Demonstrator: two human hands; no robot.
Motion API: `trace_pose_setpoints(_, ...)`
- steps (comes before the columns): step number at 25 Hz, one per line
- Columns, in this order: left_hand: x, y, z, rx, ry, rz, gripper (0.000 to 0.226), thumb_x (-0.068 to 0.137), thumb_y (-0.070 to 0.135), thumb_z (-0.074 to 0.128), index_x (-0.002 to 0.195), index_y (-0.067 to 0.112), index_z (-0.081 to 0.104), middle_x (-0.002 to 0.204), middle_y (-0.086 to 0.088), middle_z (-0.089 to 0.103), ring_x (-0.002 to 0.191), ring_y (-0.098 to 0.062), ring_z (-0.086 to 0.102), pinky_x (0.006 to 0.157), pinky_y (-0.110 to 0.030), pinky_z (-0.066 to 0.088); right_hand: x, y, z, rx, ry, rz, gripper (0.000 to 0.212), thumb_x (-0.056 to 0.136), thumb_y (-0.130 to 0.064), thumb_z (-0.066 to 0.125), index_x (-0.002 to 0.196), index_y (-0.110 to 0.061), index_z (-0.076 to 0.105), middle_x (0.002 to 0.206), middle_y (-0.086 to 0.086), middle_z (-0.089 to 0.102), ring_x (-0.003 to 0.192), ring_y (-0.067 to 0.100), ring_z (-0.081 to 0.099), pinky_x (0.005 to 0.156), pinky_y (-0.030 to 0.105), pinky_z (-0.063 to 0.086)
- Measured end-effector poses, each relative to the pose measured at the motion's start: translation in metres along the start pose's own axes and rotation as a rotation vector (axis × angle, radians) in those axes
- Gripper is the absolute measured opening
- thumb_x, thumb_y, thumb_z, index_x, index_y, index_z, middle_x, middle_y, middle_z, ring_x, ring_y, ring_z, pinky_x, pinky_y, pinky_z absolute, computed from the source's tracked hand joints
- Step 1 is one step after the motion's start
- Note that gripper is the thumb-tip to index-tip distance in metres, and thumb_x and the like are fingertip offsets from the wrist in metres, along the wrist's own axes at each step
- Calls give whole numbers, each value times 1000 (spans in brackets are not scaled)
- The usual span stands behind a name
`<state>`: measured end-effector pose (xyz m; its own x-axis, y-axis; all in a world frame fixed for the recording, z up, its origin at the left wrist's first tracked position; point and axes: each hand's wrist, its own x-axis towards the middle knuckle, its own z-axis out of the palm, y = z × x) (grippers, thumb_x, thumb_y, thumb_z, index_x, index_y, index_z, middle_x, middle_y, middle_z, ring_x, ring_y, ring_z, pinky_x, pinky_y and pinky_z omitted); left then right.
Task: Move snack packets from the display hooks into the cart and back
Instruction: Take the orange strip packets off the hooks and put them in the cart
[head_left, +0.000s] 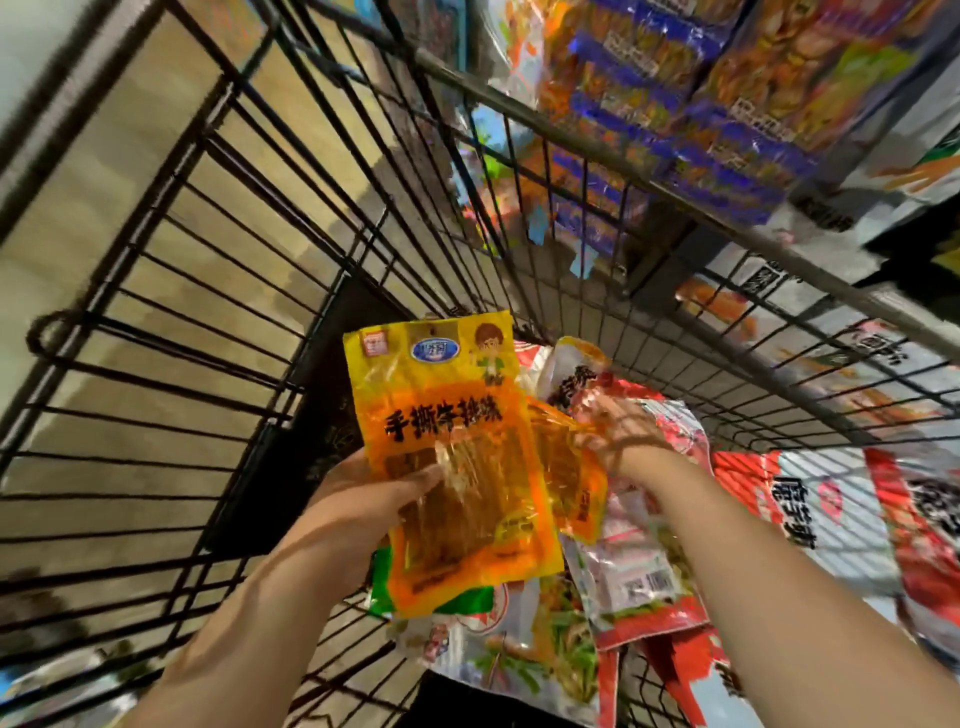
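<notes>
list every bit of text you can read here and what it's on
"手撕牛排味": black characters on the yellow packet in the left hand.
Same packet, blue oval logo: blurred.
Loose in the cart, a barcode label: too small.
At right, white-red packets: characters blurred.

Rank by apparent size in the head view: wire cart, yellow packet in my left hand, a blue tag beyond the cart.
1. wire cart, largest
2. yellow packet, enlarged by nearness to the camera
3. blue tag, smallest, though farther away

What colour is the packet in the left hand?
The packet is yellow and orange; head view.
</notes>
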<state>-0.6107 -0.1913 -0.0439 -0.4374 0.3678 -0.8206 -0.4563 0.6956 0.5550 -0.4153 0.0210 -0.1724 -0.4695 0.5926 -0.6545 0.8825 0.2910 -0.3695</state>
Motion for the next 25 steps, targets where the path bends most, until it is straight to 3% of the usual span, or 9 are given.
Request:
trace_pose_setpoints(2, -6, -3, -6, -40, -33, -19, 21, 90, 14, 77, 110, 21, 77, 102, 3, 81, 100, -17, 74, 87, -38, 51, -27, 13, 1, 33, -29, 89, 47, 92, -31, 69, 134, -12, 58, 143, 13, 55, 131, 24, 52, 99, 22, 39)
trace_pose_setpoints(4, -7, -9, -15, -9, 18, -7, 25, 89, 16, 78, 113, 23, 76, 106, 1, 80, 109, -23, 71, 104, -49, 49, -63, 32, -3, 281, 12, 171, 19, 83, -13, 78, 97, -12, 65, 102, 9, 65, 97, 22, 64, 75, 18, 47)
trace_pose_setpoints(5, -6, -10, -20, 8, 51, -6, 26, 87, 18, 80, 112, 25, 76, 106, 1, 80, 110, -25, 70, 107, -52, 47, -80, 45, -5, 411, 37, 215, 22, 79, -7, 82, 89, -15, 64, 90, 3, 65, 82, 19, 63, 63, 13, 46)
trace_pose_setpoints(7, -6, -10, -26, 32, 95, -14, 26, 84, 22, 84, 108, 28, 76, 105, 0, 80, 108, -27, 70, 106, -57, 47, -116, 65, -12, 610, 71, 288, 26, 76, -3, 85, 93, -12, 67, 83, 3, 67, 67, 13, 62, 50, 10, 44)
trace_pose_setpoints(11, -7, -9, -29, 72, 106, -26, 29, 81, 31, 86, 108, 34, 74, 109, 3, 78, 110, -27, 66, 101, -50, 45, -170, 93, -10, 1194, -63, 420, 40, 85, 11, 67, 121, -7, 62, 104, 21, 74, 80, 28, 69, 58, 31, 55)
trace_pose_setpoints(15, -7, -5, -23, 135, 80, 5, 34, 83, 34, 84, 114, 37, 71, 117, 5, 75, 119, -26, 63, 111, -55, 41, -199, 120, 8, 1375, -14, 446, 31, 86, 16, 59, 114, 5, 66, 82, 16, 77, 64, 17, 73, 50, 20, 54)
trace_pose_setpoints(17, -5, -3, -13, 141, 75, 25, 36, 83, 30, 85, 116, 33, 71, 113, 5, 77, 115, -24, 66, 108, -51, 45, -203, 135, 16, 1461, -22, 467, 36, 84, 12, 62, 117, -1, 66, 94, 19, 77, 75, 22, 75, 54, 24, 59)
trace_pose_setpoints(20, -4, 2, 4, 146, 45, 69, 35, 83, 26, 84, 116, 29, 72, 106, 7, 78, 107, -19, 68, 93, -37, 48, -206, 144, 17, 1555, -31, 509, 45, 83, 2, 67, 125, -12, 63, 113, 17, 75, 99, 31, 71, 73, 36, 64)
trace_pose_setpoints(25, -1, 5, 36, 190, -65, 65, 33, 86, 21, 80, 118, 24, 72, 111, 2, 79, 111, -23, 68, 102, -45, 49, -205, 149, 8, 1620, -13, 468, 45, 75, -1, 71, 120, -4, 65, 99, 17, 77, 82, 24, 76, 64, 30, 61)
